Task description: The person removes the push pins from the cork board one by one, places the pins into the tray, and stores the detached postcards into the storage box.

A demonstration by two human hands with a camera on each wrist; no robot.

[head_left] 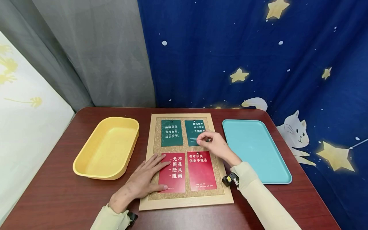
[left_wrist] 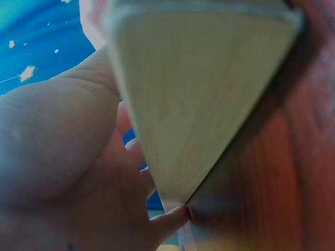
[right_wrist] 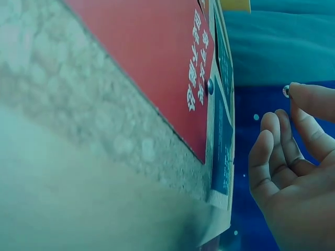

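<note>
A wood-framed cork board (head_left: pixel 187 204) lies on the table with two green cards, one at left (head_left: pixel 172 142) and one at right (head_left: pixel 191 129), above two red cards. My left hand (head_left: pixel 146 177) lies flat, fingers spread, over the frame's left side and the edge of the left red card (head_left: pixel 177 182). My right hand (head_left: pixel 217 145) pinches a small shiny pushpin (right_wrist: pixel 286 91) between thumb and forefinger, above the right green card's lower part. Below it, the right red card (head_left: pixel 202 175) has a pushpin (right_wrist: pixel 210 87) at its top.
To the left of the board stands a yellow bin (head_left: pixel 104 150). A flat blue tray (head_left: pixel 256 150) lies to its right, beside my right forearm. The dark red table (head_left: pixel 51 188) backs onto grey and blue curtains.
</note>
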